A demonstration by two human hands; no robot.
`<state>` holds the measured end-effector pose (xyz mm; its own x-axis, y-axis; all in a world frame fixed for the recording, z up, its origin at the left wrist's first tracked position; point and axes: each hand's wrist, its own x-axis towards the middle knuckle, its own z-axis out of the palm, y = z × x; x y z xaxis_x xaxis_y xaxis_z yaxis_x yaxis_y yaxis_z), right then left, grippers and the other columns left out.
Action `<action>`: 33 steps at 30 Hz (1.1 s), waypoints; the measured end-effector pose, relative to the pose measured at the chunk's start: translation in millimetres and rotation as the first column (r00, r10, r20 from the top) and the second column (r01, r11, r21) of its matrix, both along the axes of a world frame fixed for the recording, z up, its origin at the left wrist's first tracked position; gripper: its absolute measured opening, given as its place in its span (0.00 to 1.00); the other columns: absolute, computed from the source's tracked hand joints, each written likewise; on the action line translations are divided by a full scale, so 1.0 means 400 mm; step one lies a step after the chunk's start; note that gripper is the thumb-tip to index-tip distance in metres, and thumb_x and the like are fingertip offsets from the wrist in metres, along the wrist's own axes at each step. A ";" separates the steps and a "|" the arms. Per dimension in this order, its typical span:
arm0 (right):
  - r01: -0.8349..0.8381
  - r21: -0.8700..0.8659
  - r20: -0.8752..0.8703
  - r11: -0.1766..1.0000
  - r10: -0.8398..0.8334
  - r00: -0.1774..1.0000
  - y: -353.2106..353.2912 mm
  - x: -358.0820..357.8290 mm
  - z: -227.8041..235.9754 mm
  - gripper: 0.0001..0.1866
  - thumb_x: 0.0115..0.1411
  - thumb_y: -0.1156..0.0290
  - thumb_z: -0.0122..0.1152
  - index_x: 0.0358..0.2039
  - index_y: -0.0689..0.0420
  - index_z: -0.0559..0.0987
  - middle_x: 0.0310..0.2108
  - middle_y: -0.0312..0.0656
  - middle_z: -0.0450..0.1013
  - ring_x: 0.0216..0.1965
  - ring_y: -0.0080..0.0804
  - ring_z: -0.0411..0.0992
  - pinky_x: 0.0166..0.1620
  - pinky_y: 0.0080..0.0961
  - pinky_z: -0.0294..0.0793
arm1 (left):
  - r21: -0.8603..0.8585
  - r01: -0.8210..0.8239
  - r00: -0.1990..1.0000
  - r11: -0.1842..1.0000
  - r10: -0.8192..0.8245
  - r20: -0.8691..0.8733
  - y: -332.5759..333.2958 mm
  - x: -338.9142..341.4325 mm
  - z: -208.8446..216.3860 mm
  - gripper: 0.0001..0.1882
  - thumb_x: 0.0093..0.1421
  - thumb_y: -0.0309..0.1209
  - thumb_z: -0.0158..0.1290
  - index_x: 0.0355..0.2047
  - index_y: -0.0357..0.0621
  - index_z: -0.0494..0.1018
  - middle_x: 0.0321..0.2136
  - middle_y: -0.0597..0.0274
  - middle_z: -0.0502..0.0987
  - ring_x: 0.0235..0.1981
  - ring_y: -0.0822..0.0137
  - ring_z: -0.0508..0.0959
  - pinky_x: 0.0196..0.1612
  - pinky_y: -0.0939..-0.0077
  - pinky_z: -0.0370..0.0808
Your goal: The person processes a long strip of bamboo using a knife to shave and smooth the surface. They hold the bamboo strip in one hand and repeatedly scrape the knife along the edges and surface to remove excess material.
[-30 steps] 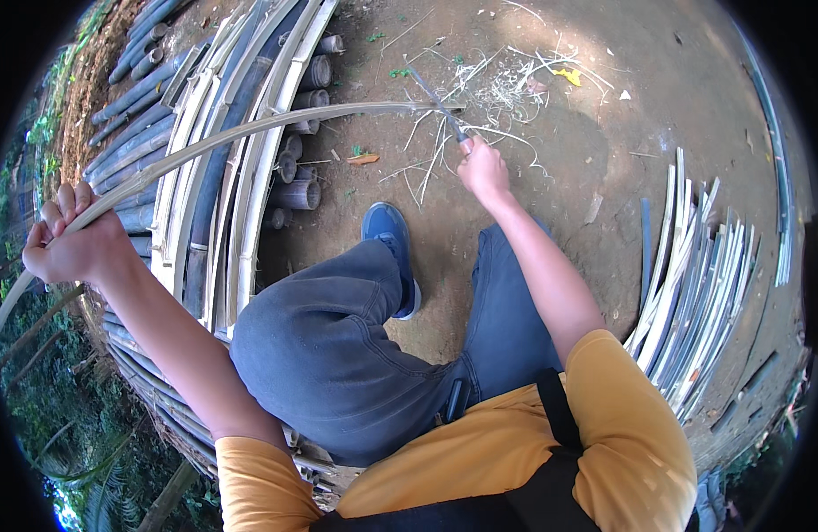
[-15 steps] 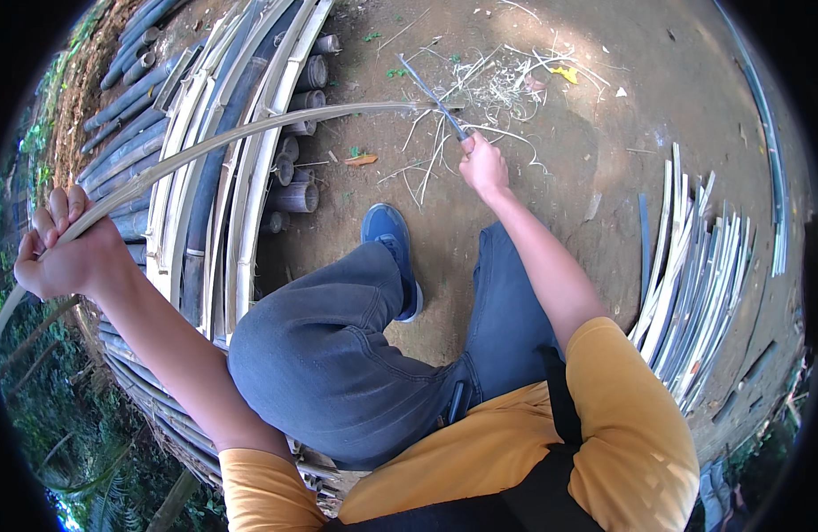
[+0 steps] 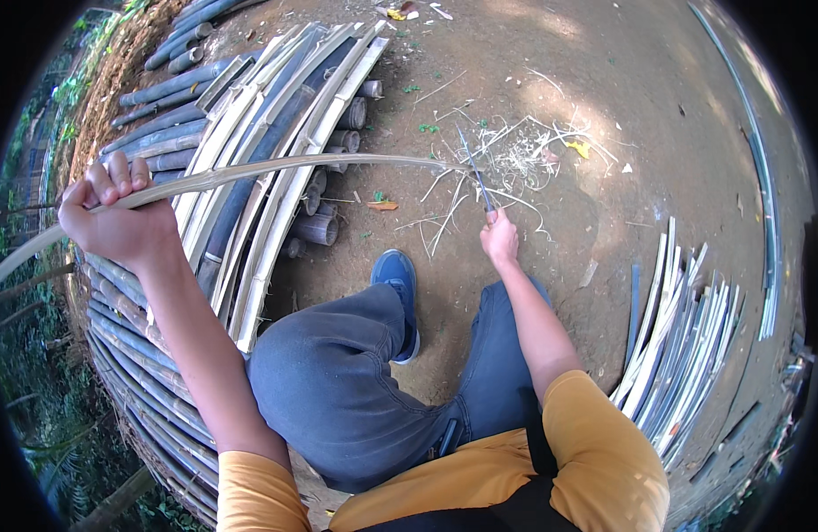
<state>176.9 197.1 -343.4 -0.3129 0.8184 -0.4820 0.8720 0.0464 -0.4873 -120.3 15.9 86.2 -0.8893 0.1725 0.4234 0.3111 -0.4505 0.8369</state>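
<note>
My left hand [image 3: 121, 213], raised at the left, has its fingers wrapped round a long pale bamboo strip [image 3: 276, 163]. The strip arches to the right across the split bamboo, its far end meeting the blade of a knife [image 3: 477, 173]. My right hand [image 3: 500, 239] is closed round the knife's handle, ahead of my right knee. The blade points forward and crosses the strip near its tip. Thin bamboo shavings [image 3: 524, 155] lie on the ground beyond and beside the blade.
Split bamboo lengths [image 3: 280, 164] rest across dark bamboo poles [image 3: 156, 142] at the left. A bundle of thin strips [image 3: 684, 337] lies on the ground at the right. Farther right is a long dark pole [image 3: 763, 195]. My blue shoe [image 3: 395, 284] stands on the bare earth [image 3: 568, 257].
The whole view has shifted, so the ground and piles sit lower in the picture. My left hand appears farther right and still grips the strip; the blade remains at its far end.
</note>
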 end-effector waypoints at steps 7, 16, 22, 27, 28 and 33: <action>0.047 0.002 0.046 0.999 -0.047 0.998 0.035 0.008 0.000 0.13 0.66 0.61 0.50 0.44 0.54 0.75 0.42 0.59 0.77 0.48 0.60 0.74 0.50 0.53 0.72 | 0.047 0.042 0.999 0.998 -0.040 -0.032 0.028 0.055 0.012 0.16 0.66 0.36 0.45 0.23 0.51 0.56 0.15 0.70 0.58 0.18 0.75 0.59 0.24 0.77 0.59; -0.007 0.026 0.050 1.000 0.006 0.999 0.055 0.019 0.081 0.18 0.69 0.58 0.45 0.49 0.54 0.77 0.46 0.59 0.76 0.51 0.57 0.74 0.53 0.50 0.72 | -0.077 0.042 0.988 0.996 -0.053 -0.147 0.035 0.093 0.032 0.25 0.67 0.53 0.49 0.28 0.45 0.60 0.17 0.66 0.66 0.18 0.70 0.71 0.26 0.74 0.75; 0.058 0.116 -0.102 0.992 -0.046 0.994 0.019 0.066 0.152 0.17 0.67 0.58 0.50 0.42 0.57 0.80 0.40 0.59 0.78 0.47 0.57 0.75 0.49 0.50 0.73 | -0.206 0.223 0.927 0.953 -0.273 -0.258 0.064 0.104 0.047 0.35 0.55 0.65 0.50 0.34 0.41 0.61 0.22 0.61 0.71 0.28 0.63 0.80 0.42 0.62 0.79; 0.166 0.009 -0.213 0.986 -0.161 0.964 0.016 0.131 0.178 0.11 0.61 0.65 0.55 0.34 0.60 0.79 0.28 0.55 0.79 0.32 0.52 0.80 0.36 0.45 0.77 | -0.168 0.383 0.898 0.908 -0.409 -0.164 0.080 0.114 0.062 0.30 0.57 0.56 0.57 0.37 0.42 0.60 0.22 0.63 0.70 0.25 0.63 0.79 0.38 0.63 0.80; 0.173 -0.046 -0.282 0.984 -0.179 0.943 0.015 0.147 0.186 0.06 0.56 0.72 0.55 0.29 0.60 0.77 0.19 0.47 0.76 0.18 0.40 0.76 0.24 0.37 0.73 | -0.127 0.396 0.892 0.909 -0.414 -0.179 0.082 0.115 0.056 0.30 0.57 0.54 0.58 0.37 0.42 0.59 0.22 0.63 0.70 0.25 0.63 0.79 0.37 0.63 0.80; 0.202 -0.219 -0.397 0.955 -0.276 0.875 -0.003 0.179 0.242 0.03 0.53 0.74 0.58 0.25 0.58 0.73 0.15 0.37 0.69 0.12 0.28 0.68 0.18 0.31 0.67 | -0.154 0.388 0.880 0.909 -0.415 -0.230 0.058 0.151 0.033 0.31 0.61 0.45 0.60 0.48 0.42 0.53 0.27 0.59 0.74 0.30 0.63 0.80 0.40 0.64 0.79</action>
